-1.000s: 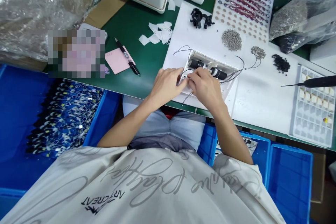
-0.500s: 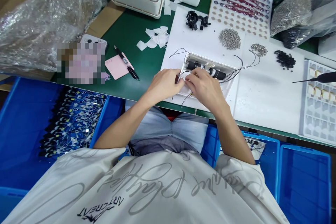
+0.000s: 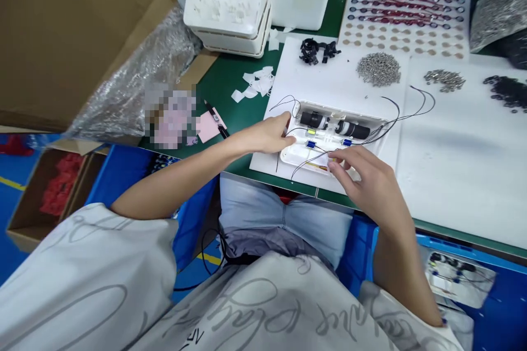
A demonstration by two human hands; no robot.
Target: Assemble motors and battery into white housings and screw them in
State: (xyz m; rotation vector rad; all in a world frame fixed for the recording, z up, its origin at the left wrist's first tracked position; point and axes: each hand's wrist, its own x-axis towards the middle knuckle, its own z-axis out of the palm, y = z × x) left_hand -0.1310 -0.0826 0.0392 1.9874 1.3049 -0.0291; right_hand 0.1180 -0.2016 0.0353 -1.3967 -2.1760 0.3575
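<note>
Our hands had moved apart, our left hand [image 3: 263,137] lying open with its fingertips on the left end of the white plastic housing [image 3: 294,156], which sat on a white board [image 3: 341,74] holding black cylinders [image 3: 313,119], while our right hand [image 3: 358,173] curled at its near edge, gripping something or nothing, we could not tell.

A wired plastic housing [image 3: 329,145] is lying on a sheet [image 3: 349,71] on the workbench [image 3: 242,71], with stacked plastic trays [image 3: 228,11] sitting behind it, a pen [image 3: 214,119] lying on a sticky note [image 3: 209,129] to its left, and a heap of screws [image 3: 379,69] sitting behind it to the right.
</note>
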